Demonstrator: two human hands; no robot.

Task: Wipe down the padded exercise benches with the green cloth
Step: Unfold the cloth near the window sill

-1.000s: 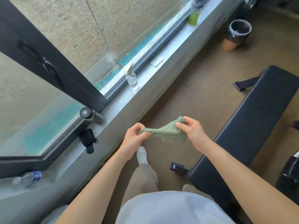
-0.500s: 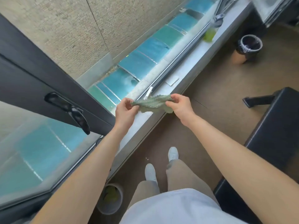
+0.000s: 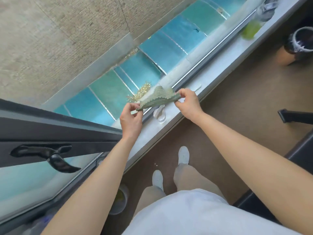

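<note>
Grey windowsill (image 3: 211, 85), left hand (image 3: 131, 118) and right hand (image 3: 188, 104) grip pinching ribbed green cloth (image 3: 156, 98)

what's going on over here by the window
A person stands at the window. The left hand pinches one end of the green cloth and the right hand pinches the other, stretching it above the window sill. The padded bench lies off to the right, untouched, so no wiping is under way.
</note>
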